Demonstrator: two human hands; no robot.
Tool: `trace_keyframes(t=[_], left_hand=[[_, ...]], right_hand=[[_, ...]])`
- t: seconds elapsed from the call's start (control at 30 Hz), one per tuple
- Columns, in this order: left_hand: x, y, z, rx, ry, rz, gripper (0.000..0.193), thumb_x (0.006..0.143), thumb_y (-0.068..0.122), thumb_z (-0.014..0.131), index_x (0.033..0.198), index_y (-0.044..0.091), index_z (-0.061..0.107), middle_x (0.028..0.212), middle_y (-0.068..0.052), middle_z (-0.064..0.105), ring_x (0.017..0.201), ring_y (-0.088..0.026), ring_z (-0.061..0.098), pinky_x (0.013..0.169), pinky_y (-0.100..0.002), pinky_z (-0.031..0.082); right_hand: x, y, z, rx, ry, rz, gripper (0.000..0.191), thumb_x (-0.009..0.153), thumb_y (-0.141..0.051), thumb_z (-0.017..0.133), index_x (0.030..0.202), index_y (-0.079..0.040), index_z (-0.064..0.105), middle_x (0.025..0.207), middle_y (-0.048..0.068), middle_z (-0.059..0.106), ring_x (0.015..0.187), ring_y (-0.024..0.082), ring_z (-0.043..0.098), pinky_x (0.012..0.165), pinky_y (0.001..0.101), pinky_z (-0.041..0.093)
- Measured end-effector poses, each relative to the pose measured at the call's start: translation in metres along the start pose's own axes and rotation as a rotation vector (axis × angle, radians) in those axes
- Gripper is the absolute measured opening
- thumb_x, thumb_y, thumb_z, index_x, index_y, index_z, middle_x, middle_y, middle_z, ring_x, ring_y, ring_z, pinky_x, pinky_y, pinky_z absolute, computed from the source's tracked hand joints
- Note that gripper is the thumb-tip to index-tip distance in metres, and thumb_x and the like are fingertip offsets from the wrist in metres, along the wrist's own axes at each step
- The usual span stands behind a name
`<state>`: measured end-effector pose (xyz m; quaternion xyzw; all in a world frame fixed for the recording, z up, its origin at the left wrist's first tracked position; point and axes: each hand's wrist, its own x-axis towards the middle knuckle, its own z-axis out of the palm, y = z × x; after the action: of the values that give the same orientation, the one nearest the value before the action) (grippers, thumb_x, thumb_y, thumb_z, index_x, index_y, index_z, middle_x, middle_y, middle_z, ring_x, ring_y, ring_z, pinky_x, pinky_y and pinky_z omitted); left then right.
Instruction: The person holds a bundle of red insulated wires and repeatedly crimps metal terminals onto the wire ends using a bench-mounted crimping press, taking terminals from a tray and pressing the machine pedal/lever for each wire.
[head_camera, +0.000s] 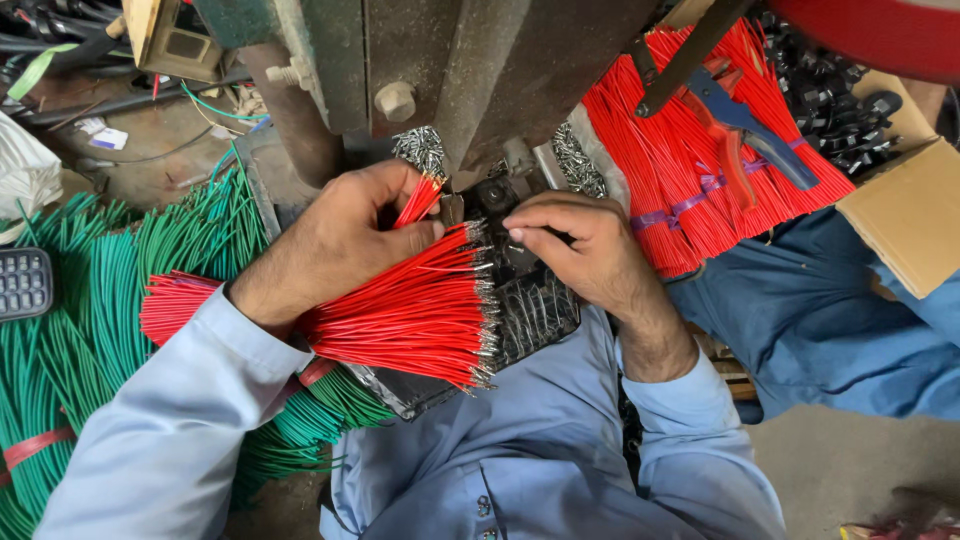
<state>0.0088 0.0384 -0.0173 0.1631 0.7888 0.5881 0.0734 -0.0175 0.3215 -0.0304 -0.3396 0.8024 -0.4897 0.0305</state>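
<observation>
Left hand (335, 245) grips red wires (420, 315) (cardboard box (905, 215) far right)

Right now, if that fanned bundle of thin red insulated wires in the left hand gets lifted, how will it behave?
The bundle of thin red insulated wires looks loose, so it probably splays. Strands look fairly straight, likely springy. Gripped only by the left hand, some may slip out.

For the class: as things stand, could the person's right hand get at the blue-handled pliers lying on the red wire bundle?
Probably yes: the right hand is beside that bundle, and the pliers lie uncovered on top.
</observation>
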Motion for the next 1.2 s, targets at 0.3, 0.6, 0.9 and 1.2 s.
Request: trace_keyframes(t=[0.3,0.6,0.9,1.2], left_hand=[[0.002,-0.007,-0.004,-0.220,-0.012,-0.081,0.010,0.097,0.010,0.071,0.099,0.002,0.067,0.081,0.007,0.063,0.074,-0.001,0.056,0.064,-0.021,0.050],[0.002,-0.004,-0.005,-0.169,0.018,-0.074,0.008,0.099,0.010,0.067,0.101,0.002,0.066,0.080,0.004,0.063,0.072,-0.003,0.056,0.062,-0.022,0.048],[0.003,-0.006,-0.003,-0.138,0.036,-0.037,0.011,0.097,0.011,0.068,0.099,0.000,0.067,0.081,0.004,0.065,0.073,-0.001,0.056,0.063,-0.022,0.049],[0.003,-0.002,-0.004,-0.035,0.050,-0.086,0.016,0.099,0.017,0.067,0.100,0.001,0.070,0.073,0.003,0.063,0.067,-0.003,0.055,0.058,-0.024,0.048]], right_hand=[[-0.004,0.007,-0.002,-0.322,-0.044,-0.104,0.011,0.089,-0.004,0.074,0.098,-0.002,0.068,0.098,0.009,0.070,0.096,0.026,0.071,0.087,0.0354,0.056],[0.008,0.025,0.013,0.119,0.091,0.111,0.009,0.100,0.002,0.064,0.108,0.002,0.067,0.100,0.008,0.073,0.094,0.015,0.072,0.085,0.0281,0.059],[0.030,0.031,0.044,0.423,0.153,0.022,0.011,0.106,-0.003,0.059,0.113,0.005,0.060,0.104,0.009,0.074,0.099,0.014,0.074,0.092,0.0286,0.061],[0.034,0.037,0.048,0.309,0.144,0.071,0.009,0.102,-0.006,0.071,0.101,0.003,0.071,0.091,0.003,0.073,0.085,0.005,0.064,0.078,0.0228,0.054]])
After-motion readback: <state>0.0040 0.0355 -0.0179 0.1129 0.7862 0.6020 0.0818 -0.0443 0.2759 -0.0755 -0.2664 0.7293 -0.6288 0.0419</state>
